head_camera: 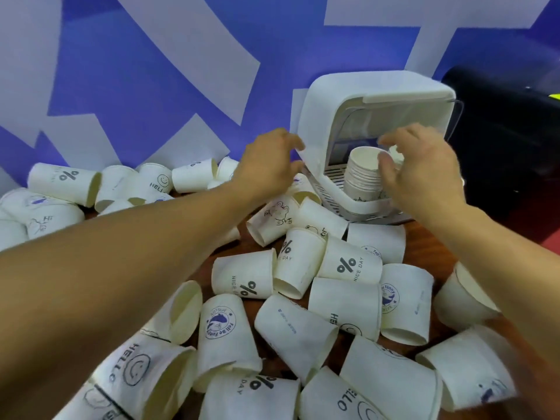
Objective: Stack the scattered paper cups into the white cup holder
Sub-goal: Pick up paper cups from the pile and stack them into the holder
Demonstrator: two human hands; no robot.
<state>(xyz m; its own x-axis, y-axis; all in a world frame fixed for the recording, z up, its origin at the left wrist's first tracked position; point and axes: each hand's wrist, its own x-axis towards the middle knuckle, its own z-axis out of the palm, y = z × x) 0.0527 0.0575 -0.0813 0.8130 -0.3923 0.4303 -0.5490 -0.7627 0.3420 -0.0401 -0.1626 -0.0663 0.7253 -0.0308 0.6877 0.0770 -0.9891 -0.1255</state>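
Worktop [257,241] of dark wood stretches beneath both outstretched arms, most of it buried under paper cups. Beyond the hands rises a wall [127,71] patterned in blue and pale lilac shapes.

Ahead of the right hand, at the far edge of the worktop, stands the white cup holder [330,107], its clear flap [409,119] lifted above that hand. To the right of the holder sits a black box [509,140], blurred at the frame's edge.

Scattered cups [303,268] lie on their sides everywhere below and between the forearms, printed with percent signs, smiley faces and whales; more of them pile up under and to the left of the left hand, against the wall.

Inside the holder, just at the right hand's fingertips, a nested stack of cups [363,174] stands upright, mouth up.

The left hand [269,165] rests with loosely curled fingers against the holder's left front corner, gripping nothing I can make out. The right hand [424,171] is spread open, fingers curved around the top of the stack without closing on it.
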